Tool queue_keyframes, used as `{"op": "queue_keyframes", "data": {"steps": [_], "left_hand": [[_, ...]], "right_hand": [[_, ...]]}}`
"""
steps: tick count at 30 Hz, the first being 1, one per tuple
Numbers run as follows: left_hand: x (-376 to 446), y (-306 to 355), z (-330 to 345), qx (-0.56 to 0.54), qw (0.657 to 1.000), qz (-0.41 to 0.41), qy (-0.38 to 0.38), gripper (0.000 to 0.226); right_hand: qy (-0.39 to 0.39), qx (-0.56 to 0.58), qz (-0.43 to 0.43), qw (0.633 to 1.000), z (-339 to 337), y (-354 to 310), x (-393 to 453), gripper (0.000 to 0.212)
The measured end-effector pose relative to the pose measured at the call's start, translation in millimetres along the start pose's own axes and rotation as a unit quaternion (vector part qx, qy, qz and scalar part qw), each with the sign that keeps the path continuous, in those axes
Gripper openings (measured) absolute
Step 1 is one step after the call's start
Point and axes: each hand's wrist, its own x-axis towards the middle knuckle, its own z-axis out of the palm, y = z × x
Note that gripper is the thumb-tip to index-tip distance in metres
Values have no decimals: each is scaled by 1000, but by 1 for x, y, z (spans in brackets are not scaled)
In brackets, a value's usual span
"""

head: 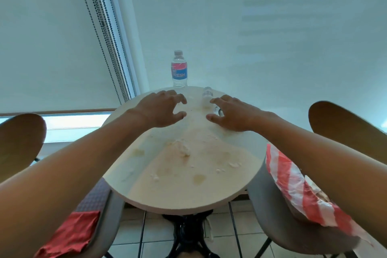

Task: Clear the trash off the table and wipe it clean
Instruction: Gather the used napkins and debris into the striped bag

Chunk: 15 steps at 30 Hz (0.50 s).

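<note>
A small round pale table (pixel 134 186) carries several white crumpled scraps (pixel 182 148) and a yellowish wet spot (pixel 199 178). At its far edge stands a capped water bottle (pixel 179 69) with a blue and pink label. A small clear cup (pixel 207 96) stands to the right of the bottle. My left hand (pixel 159 109) hovers over the far part of the table, fingers spread and loosely curled, holding nothing. My right hand (pixel 232 114) lies palm down opposite it, just in front of the cup, partly hiding a small shiny thing (pixel 217 110).
A chair on the right holds a red and white striped plastic bag (pixel 297 186). A chair on the left holds a red cloth (pixel 71 234). Two brown chair backs (pixel 343 128) flank the table. Window blinds with bead chains (pixel 104 33) stand close behind. Tiled floor lies below.
</note>
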Motion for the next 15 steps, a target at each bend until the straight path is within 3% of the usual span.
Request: {"op": "queue_keyframes", "data": {"steps": [8,15], "left_hand": [[0,-51,23,-18,997,-52,-53,37],[13,-63,40,-55,989,-104,-86,16]], "right_hand": [[15,-22,15,1000,8,-15,38,65],[21,2,54,998,5,-6,76,62]]}}
